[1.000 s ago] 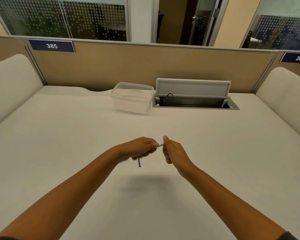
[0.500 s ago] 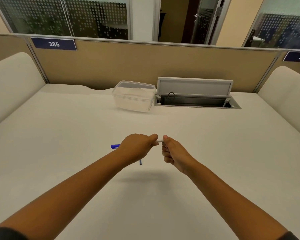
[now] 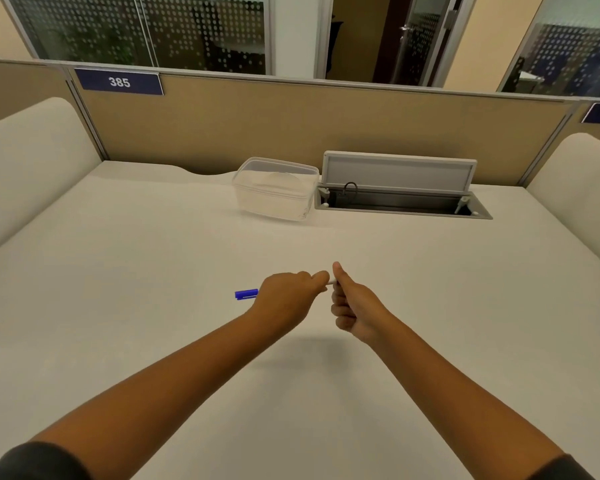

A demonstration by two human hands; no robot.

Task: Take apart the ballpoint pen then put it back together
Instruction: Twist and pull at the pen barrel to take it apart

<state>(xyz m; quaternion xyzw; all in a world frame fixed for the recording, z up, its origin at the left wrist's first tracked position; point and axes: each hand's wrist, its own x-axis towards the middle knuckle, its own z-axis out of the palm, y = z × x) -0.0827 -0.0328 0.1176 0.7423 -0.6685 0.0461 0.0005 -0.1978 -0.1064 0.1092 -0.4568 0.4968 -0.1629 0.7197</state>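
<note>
While both my hands hover just above the white surface point(image 3: 153, 306), the pen point(image 3: 331, 282) shows only as a short pale sliver bridging the gap between them. My left hand point(image 3: 288, 299) has its grip curled round one end, knuckles up, so the rest of the barrel is hidden inside the fist. My right hand point(image 3: 355, 308) has its grip curled round the other end, thumb pointing up, fingers folded under; what they cover I cannot make out. A blue cap point(image 3: 246, 294) pokes out to the left from behind my left hand; whether it lies on the surface or is held, I cannot tell. Further back stands a clear plastic box point(image 3: 276, 188) with its lid on, just beside an open cable hatch point(image 3: 399, 188). Dark sleeves are cut off at the bottom edge.
</note>
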